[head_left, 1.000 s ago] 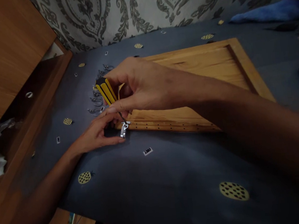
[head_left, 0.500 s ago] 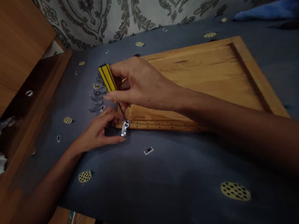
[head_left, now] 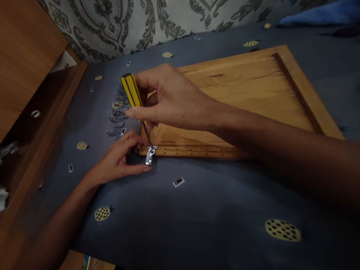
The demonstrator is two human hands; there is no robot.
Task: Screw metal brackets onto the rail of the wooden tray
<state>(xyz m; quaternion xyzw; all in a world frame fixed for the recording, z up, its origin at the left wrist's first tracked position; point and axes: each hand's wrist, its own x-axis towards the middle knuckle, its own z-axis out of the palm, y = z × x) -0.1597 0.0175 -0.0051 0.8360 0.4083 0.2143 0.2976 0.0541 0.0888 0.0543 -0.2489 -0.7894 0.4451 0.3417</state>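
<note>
In the head view, a yellow-and-black screwdriver point(head_left: 132, 93) is gripped in the right hand point(head_left: 170, 100), the fingers closed around its handle, with the shaft angled down to a small metal hook bracket point(head_left: 150, 154). The bracket sits at the near-left corner of a wooden panel point(head_left: 242, 90), against an edge drilled with a row of small holes. The bracket is steadied by the left hand point(head_left: 118, 160), thumb and forefinger pinched against it from the left, the palm resting on the dark blue patterned cloth point(head_left: 207, 217) that covers the surface. The screwdriver tip appears to meet the top of the bracket, though the screw itself is too small to be made out.

A row of further metal hooks point(head_left: 117, 115) is laid on the cloth just beyond the left hand, near the panel's left end. A wooden cabinet point(head_left: 6, 54) stands to the left, and patterned wallpaper point(head_left: 155, 10) is seen behind.

The step in hand is judged to be the driving of a screw through the bracket into the panel edge. Downward pressure with the shaft kept in line would be called for, with the bracket held square against the edge.
</note>
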